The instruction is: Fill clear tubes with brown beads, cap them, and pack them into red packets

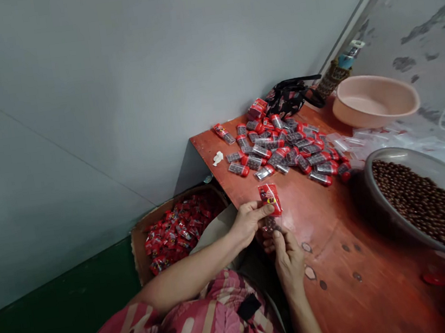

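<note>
My left hand (249,220) pinches the red top of a small clear packet (270,199) over the near edge of a red-brown table (332,250). My right hand (287,256) is closed just below it, fingertips at the packet's lower clear part, where dark round pieces show. A pile of several filled red-and-clear packets (286,150) lies farther back on the table. A large metal bowl of dark brown round candies (424,203) stands at the right.
A cardboard box full of red packets (176,232) sits on the floor left of the table. A pink plastic basin (373,100), a black bag (290,94) and loose clear wrappers (366,139) are at the back. A grey wall rises behind.
</note>
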The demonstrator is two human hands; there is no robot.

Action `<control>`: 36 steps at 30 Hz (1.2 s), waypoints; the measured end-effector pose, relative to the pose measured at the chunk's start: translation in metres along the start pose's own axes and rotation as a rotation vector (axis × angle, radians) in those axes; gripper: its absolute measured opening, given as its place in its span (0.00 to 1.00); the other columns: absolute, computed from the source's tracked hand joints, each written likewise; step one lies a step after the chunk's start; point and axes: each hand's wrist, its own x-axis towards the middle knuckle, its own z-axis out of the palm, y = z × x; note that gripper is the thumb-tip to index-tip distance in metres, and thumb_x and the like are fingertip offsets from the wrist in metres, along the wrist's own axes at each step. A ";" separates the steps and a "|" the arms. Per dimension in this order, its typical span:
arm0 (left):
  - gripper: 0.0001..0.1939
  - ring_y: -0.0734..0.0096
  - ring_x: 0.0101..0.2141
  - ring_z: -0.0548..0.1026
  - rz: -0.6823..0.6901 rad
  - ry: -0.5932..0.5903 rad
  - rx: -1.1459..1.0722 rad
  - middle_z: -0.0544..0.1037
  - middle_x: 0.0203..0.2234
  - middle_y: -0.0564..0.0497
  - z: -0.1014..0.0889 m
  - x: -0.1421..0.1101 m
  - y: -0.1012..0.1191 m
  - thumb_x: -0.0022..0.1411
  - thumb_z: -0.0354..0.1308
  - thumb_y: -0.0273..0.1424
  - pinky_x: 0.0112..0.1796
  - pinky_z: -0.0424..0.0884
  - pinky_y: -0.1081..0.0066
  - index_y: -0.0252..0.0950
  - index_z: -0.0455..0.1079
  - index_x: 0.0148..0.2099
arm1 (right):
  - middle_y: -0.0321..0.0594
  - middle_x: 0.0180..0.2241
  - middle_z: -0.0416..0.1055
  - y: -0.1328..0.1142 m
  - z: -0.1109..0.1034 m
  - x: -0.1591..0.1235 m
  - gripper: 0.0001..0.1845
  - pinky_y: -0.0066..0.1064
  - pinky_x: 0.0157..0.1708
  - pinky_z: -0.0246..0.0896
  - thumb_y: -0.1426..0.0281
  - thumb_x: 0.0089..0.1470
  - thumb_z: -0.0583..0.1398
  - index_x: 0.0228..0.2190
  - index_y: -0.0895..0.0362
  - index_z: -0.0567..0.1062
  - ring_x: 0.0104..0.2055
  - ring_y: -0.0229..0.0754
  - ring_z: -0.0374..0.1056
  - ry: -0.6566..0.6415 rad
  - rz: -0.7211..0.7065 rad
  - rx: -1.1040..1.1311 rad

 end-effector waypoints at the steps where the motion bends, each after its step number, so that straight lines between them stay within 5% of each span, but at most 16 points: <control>1: 0.17 0.80 0.17 0.67 -0.015 -0.005 0.028 0.72 0.18 0.51 -0.001 0.000 -0.001 0.42 0.67 0.35 0.19 0.60 0.78 0.27 0.70 0.29 | 0.35 0.22 0.70 0.000 0.000 0.000 0.17 0.27 0.22 0.61 0.58 0.51 0.55 0.36 0.58 0.70 0.20 0.36 0.65 0.005 -0.011 -0.007; 8: 0.17 0.79 0.13 0.65 -0.121 -0.084 0.174 0.71 0.16 0.52 -0.008 0.003 0.000 0.44 0.64 0.38 0.15 0.57 0.77 0.28 0.70 0.29 | 0.37 0.24 0.71 0.005 0.001 0.001 0.15 0.25 0.19 0.59 0.59 0.53 0.53 0.30 0.58 0.70 0.20 0.34 0.63 -0.145 0.078 0.293; 13: 0.16 0.78 0.18 0.69 -0.075 -0.013 0.197 0.73 0.19 0.50 -0.004 0.002 0.003 0.40 0.67 0.35 0.22 0.64 0.76 0.26 0.71 0.27 | 0.36 0.22 0.70 0.004 0.000 0.001 0.16 0.27 0.21 0.61 0.59 0.51 0.56 0.35 0.59 0.71 0.21 0.36 0.64 0.021 -0.001 0.103; 19: 0.17 0.80 0.13 0.64 -0.115 -0.045 0.198 0.70 0.15 0.52 0.000 -0.004 0.004 0.41 0.65 0.38 0.16 0.57 0.77 0.27 0.68 0.24 | 0.34 0.22 0.69 0.009 0.002 0.003 0.15 0.25 0.19 0.61 0.61 0.51 0.57 0.37 0.57 0.67 0.19 0.33 0.64 -0.040 0.059 0.360; 25: 0.17 0.79 0.16 0.67 -0.051 0.033 0.091 0.71 0.17 0.51 0.002 -0.005 -0.002 0.41 0.66 0.36 0.20 0.60 0.77 0.27 0.68 0.26 | 0.38 0.30 0.71 0.006 0.000 -0.001 0.15 0.27 0.25 0.64 0.63 0.48 0.60 0.36 0.57 0.69 0.25 0.36 0.67 0.089 -0.096 0.096; 31: 0.18 0.80 0.13 0.63 -0.147 -0.128 0.135 0.70 0.15 0.50 -0.007 -0.006 -0.003 0.43 0.65 0.38 0.16 0.57 0.76 0.25 0.70 0.28 | 0.33 0.22 0.70 0.001 0.004 0.000 0.12 0.24 0.18 0.59 0.62 0.49 0.59 0.33 0.57 0.66 0.17 0.32 0.62 -0.025 0.075 0.457; 36: 0.17 0.78 0.17 0.67 -0.096 -0.048 0.107 0.72 0.19 0.48 -0.004 -0.006 0.004 0.41 0.66 0.37 0.20 0.61 0.76 0.26 0.71 0.27 | 0.36 0.26 0.71 0.002 0.002 -0.002 0.15 0.27 0.22 0.63 0.62 0.48 0.59 0.36 0.57 0.68 0.22 0.35 0.66 0.043 -0.011 0.212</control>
